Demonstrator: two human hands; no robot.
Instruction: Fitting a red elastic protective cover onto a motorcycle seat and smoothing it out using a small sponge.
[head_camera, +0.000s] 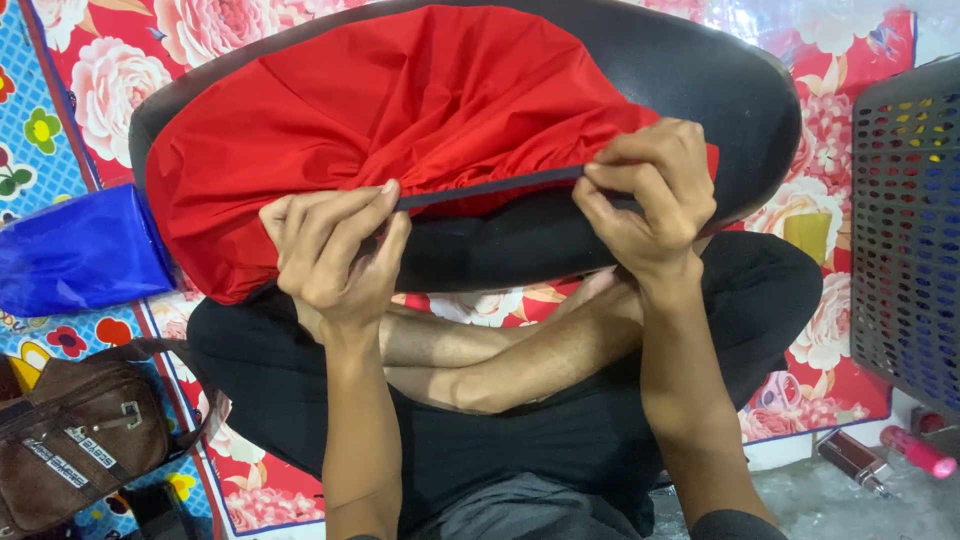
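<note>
Dark hem band (490, 187) between left hand (335, 255), right hand (650, 195)

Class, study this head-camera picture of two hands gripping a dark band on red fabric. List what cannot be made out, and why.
- Red fabric: its top is cut by the picture's upper edge.
- Dark band: both ends hidden inside the left hand and right hand.
- Brown bag: cut off at the left edge.
- Dark perforated crate: cut at the right edge; its contents are unclear.
</note>
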